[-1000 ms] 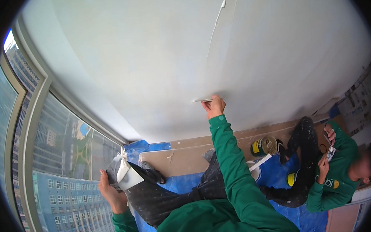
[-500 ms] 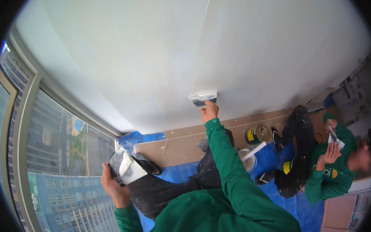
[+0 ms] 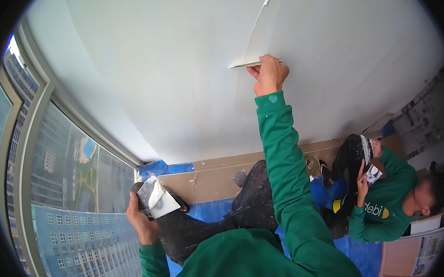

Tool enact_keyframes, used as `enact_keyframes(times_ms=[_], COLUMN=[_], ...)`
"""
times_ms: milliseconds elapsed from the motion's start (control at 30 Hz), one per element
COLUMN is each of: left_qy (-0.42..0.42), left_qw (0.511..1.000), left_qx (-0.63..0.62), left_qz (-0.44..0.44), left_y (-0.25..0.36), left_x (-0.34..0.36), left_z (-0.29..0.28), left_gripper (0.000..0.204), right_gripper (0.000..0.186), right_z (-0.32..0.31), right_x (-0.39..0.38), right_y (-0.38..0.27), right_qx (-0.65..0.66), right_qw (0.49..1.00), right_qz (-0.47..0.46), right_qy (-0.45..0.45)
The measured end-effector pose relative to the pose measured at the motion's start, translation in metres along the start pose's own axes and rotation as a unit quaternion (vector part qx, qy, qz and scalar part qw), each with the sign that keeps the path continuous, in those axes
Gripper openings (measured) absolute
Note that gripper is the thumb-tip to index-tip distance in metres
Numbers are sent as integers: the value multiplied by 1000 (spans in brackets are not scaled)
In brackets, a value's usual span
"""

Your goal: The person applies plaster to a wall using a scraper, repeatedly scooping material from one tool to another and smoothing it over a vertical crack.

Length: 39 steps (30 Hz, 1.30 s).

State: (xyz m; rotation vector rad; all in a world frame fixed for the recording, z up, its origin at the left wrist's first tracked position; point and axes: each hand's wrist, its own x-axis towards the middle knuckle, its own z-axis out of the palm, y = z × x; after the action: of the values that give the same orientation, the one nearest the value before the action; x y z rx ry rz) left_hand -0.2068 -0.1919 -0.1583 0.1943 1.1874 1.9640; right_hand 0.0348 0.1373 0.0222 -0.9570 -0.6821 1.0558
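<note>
One flat blade (image 3: 243,65), gripped in the right hand (image 3: 270,75), meets the white wall (image 3: 177,65); the left hand (image 3: 142,220) grasps a plate (image 3: 165,207) bearing white paste (image 3: 156,193).

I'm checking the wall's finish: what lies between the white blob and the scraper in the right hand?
In the head view, a thin white streak on the wall, thinning toward the scraper.

The blue-sheeted floor (image 3: 211,211) carries a brown strip (image 3: 212,185) and a round can (image 3: 313,166).
</note>
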Motion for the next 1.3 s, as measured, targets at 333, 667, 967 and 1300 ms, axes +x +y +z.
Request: enact_keyframes(times_ms=[333, 667, 967, 1300], left_qy=[-8, -33, -35, -138], left_qw=[999, 998, 985, 956], left_qx=[-34, -55, -101, -134], left_qz=[-24, -20, -136, -220], left_y=[-1, -3, -17, -10], left_x=[1, 11, 12, 33], left_z=[32, 47, 83, 168], left_gripper=[26, 28, 38, 31], right_gripper=[19, 31, 24, 43], right_z=[89, 182, 76, -102], right_x=[18, 7, -8, -114], right_y=[-193, -339, -212, 9], right_qx=[-82, -170, -165, 48], right_qw=[988, 953, 934, 990], right_qz=[-129, -245, -288, -73], right_qy=[-24, -48, -135, -115])
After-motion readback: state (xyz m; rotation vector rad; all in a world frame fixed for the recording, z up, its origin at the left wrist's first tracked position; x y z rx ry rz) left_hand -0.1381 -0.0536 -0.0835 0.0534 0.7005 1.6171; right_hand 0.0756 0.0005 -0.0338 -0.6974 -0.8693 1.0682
